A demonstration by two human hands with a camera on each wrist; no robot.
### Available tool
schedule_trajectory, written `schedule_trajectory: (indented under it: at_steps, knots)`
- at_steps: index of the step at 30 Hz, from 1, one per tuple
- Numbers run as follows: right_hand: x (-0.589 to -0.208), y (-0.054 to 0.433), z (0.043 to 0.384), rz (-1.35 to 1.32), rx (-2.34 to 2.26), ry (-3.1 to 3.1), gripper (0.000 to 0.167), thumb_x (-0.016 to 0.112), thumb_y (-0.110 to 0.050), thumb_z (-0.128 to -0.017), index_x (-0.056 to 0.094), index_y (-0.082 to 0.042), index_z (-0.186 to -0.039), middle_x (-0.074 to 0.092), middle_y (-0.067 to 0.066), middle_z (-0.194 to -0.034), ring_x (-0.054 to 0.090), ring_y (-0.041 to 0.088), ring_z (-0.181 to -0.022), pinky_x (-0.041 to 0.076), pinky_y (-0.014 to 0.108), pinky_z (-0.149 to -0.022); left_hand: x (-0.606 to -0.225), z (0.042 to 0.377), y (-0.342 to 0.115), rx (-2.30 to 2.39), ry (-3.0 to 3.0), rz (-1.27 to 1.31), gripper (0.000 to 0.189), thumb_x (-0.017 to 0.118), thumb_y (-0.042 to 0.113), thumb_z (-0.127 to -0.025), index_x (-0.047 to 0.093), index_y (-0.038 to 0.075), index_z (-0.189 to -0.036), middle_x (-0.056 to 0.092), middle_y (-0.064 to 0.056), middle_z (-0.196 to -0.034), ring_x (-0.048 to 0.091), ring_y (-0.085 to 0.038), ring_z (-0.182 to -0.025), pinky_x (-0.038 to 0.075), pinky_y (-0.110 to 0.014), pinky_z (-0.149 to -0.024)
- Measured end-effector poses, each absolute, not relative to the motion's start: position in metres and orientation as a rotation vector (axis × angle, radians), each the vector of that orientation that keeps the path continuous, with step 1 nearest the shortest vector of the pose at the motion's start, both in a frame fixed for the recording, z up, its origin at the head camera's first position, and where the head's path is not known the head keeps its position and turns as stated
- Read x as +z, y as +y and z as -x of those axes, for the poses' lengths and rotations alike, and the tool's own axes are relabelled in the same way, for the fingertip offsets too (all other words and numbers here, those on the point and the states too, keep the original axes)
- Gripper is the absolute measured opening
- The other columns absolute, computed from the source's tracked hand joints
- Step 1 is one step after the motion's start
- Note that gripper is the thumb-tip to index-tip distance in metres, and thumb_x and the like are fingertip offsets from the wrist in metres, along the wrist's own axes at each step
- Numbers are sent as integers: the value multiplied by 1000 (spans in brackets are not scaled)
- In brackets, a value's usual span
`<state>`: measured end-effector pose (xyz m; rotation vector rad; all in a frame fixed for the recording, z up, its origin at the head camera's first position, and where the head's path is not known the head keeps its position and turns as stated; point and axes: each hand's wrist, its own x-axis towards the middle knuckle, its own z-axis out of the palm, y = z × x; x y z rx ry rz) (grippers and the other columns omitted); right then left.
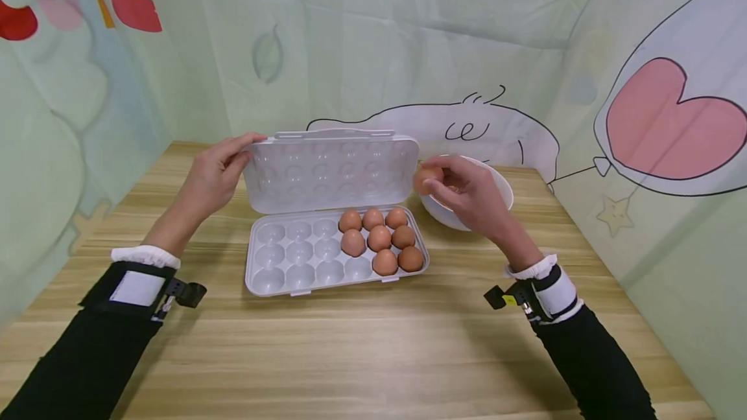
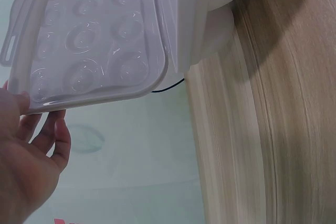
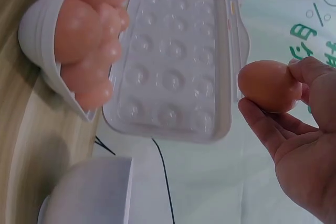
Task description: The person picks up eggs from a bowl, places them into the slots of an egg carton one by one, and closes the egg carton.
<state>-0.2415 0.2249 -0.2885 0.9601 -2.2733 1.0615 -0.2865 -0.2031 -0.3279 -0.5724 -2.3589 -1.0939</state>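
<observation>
From here I log red-brown eggs [image 1: 379,238], a dimpled whitish lid [image 1: 332,177], white bowl [image 1: 445,214], tan wood-grained bench [image 1: 373,342], black sleeves [image 1: 87,355], pale-green backdrop [image 1: 373,50] bearing a pink heart [image 1: 671,128].

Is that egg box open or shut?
Open. The lid stands raised at the back of the egg box, its corner held by the left hand, and the eggs inside show.

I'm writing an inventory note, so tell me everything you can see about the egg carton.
The egg carton looks like pale, glossy plastic. Its base has three rows of six round hollows; its dimpled lid carries a slotted flap. It lies open on the wooden table, lid raised, the left-hand grip at the lid's left corner. Eight brown eggs sit toward its right end.
</observation>
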Motion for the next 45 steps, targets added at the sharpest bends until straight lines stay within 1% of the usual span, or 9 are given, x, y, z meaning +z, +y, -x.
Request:
schedule_trajectory:
  at_steps: [5,10,15,22,25,29,33,38,45]
  knots:
    - [-295,210,235,-1016,1007,-2321,27,79,-2,-91,72,0,-118,70,7,-101,64,17,-89,55,24,-81,-327,286,-203,-1091,-2366,566,36,50,5,-109,63,10,-142,65,-16,-131,45,-22,-83,35,-21,-71]
    - [-307,196,232,-1152,1071,-2349,24,76,-3,-94,72,-5,-117,67,2,-100,60,16,-92,57,31,-84,-328,288,-203,-1095,-2366,559,36,50,5,-109,63,10,-142,65,-16,-133,46,-20,-88,35,-19,-74]
    - [-321,183,230,-1232,1088,-2399,20,73,-9,-97,72,-11,-117,70,-4,-105,63,13,-93,58,37,-84,-329,287,-202,-1093,-2361,566,36,50,5,-109,64,10,-142,65,-16,-131,46,-22,-85,35,-20,-72]
    - [-342,164,228,-1329,1082,-2413,22,77,-8,-94,72,-10,-115,70,-4,-103,62,11,-91,58,44,-77,-329,286,-203,-1111,-2370,567,36,50,5,-109,63,10,-142,63,-16,-137,54,-26,-100,38,-14,-78]
    - [-350,157,230,-1409,1072,-2392,17,77,-5,-93,72,-10,-108,67,-4,-99,59,12,-90,56,39,-73,-329,286,-203,-1105,-2368,567,36,49,5,-109,63,10,-142,64,-17,-135,51,-25,-92,37,-17,-74]
    - [-360,150,230,-1473,1072,-2387,17,80,-4,-90,74,-8,-106,63,-3,-95,58,13,-85,56,36,-69,-330,287,-203,-1094,-2357,578,36,49,5,-109,63,9,-142,65,-18,-130,47,-23,-85,36,-20,-70]
    - [-368,147,227,-1466,995,-2401,20,82,-7,-89,74,-8,-108,62,-1,-98,59,13,-82,58,34,-67,-330,286,-203,-1087,-2358,578,35,49,6,-109,63,10,-142,65,-18,-129,47,-23,-84,36,-19,-69]
    - [-373,145,226,-1439,808,-2345,17,83,-12,-89,75,-12,-104,61,-2,-100,54,11,-89,53,24,-66,-330,286,-203,-1093,-2368,570,36,49,5,-109,63,10,-143,64,-18,-133,49,-24,-88,37,-17,-71]
    - [-377,143,227,-1487,799,-2364,11,79,-11,-92,71,-13,-99,62,-6,-93,52,8,-91,54,30,-67,-329,287,-203,-1093,-2366,568,36,49,5,-109,63,10,-142,64,-17,-135,49,-23,-90,37,-17,-72]
